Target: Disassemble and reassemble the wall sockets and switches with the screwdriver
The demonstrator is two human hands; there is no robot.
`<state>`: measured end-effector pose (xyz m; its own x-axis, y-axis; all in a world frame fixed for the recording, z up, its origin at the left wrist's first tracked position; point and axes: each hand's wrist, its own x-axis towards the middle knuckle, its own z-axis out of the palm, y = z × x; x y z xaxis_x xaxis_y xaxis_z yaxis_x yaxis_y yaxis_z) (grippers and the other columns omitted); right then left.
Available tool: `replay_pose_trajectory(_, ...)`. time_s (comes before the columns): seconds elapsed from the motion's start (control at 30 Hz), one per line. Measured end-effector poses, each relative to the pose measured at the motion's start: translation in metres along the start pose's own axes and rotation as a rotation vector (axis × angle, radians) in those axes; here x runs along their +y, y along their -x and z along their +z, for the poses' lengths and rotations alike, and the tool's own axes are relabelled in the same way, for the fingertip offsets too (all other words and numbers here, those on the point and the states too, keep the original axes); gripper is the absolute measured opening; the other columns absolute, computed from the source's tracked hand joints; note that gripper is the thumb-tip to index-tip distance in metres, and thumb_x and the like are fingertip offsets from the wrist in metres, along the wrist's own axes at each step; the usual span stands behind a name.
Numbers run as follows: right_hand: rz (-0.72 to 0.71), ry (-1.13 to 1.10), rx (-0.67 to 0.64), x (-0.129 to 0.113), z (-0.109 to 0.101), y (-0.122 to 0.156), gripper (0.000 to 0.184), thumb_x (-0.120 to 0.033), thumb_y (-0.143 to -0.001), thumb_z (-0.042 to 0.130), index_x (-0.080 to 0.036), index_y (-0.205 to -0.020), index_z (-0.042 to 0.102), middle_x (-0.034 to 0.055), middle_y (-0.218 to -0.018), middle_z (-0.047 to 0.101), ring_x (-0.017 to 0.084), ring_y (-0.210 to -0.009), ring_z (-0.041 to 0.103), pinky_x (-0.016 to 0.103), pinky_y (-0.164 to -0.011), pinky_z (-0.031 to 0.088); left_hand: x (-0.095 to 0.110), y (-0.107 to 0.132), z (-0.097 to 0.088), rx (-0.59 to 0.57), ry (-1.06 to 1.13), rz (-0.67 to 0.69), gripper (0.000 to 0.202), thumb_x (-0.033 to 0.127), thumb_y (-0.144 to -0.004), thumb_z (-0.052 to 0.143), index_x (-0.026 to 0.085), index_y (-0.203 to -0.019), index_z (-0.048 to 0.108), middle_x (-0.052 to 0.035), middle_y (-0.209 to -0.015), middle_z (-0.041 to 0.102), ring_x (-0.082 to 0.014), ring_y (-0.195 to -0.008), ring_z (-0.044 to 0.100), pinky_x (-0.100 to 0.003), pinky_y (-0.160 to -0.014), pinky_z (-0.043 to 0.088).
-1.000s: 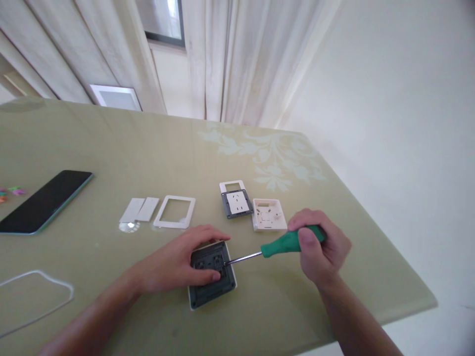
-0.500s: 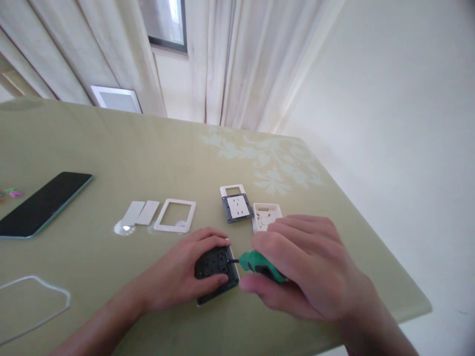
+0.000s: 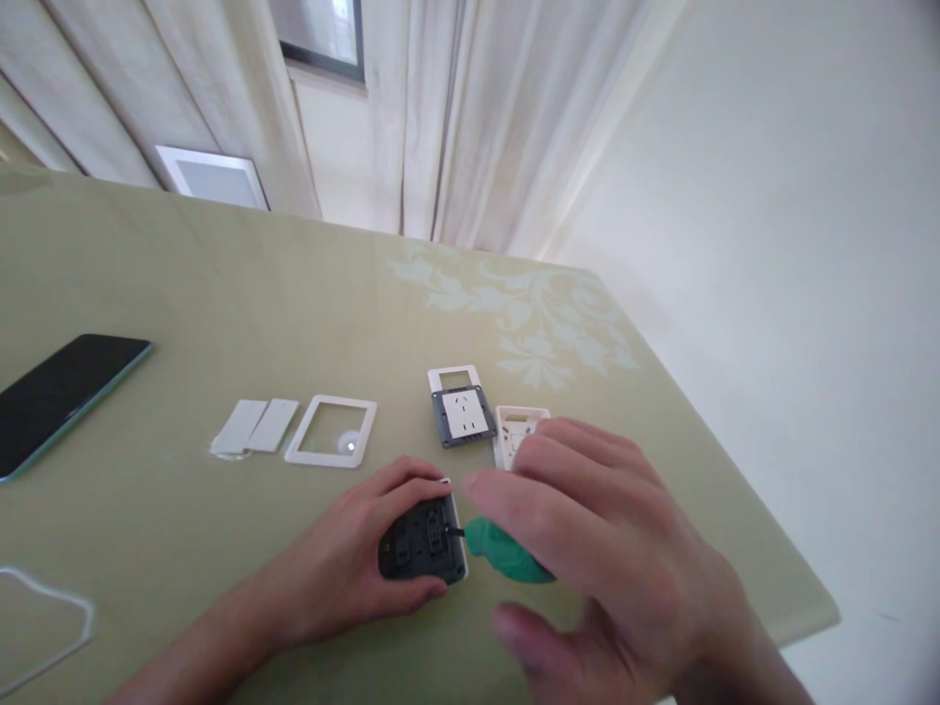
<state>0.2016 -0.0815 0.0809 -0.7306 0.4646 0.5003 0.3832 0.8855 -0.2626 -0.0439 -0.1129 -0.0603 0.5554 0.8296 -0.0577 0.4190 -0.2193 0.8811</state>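
My left hand point(image 3: 345, 558) lies on a dark grey switch module with a white rim point(image 3: 424, 541), thumb and fingers pinching it against the green table point(image 3: 220, 313). My right hand point(image 3: 609, 548) is raised close to the camera, fingers curled over the handle of a green screwdriver point(image 3: 503, 551). The screwdriver's tip touches the module's right side. Behind them lie a grey-framed white socket point(image 3: 464, 414) and a white back box point(image 3: 520, 431), partly hidden by my right fingers.
A white square frame point(image 3: 330, 443) and two white rocker plates point(image 3: 256, 427) lie left of the socket. A dark phone point(image 3: 59, 397) rests at the far left. A clear outline shape point(image 3: 40, 617) sits at the lower left. The table edge runs along the right.
My right hand has come up and nearer the camera, so the screwdriver now points steeply at the module. The view has shifted slightly. My left hand stays on the module.
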Motion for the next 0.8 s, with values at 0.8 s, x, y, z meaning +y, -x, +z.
replay_pose_trajectory(0.8, 0.050, -0.025, -0.085, 0.001, -0.010, 0.001, 0.028, -0.019, -0.100, 0.057, -0.018, -0.126, 0.066, 0.0054, -0.095, 0.075, 0.021, -0.084, 0.067, 0.037, -0.075, 0.053, -0.011, 0.003, 0.004, 0.076, -0.098, 0.084, 0.071, 0.032, -0.089, 0.089, 0.038, -0.151, 0.057, -0.0063, -0.157, 0.059, -0.0319, -0.143, 0.061, -0.049, -0.122, 0.054)
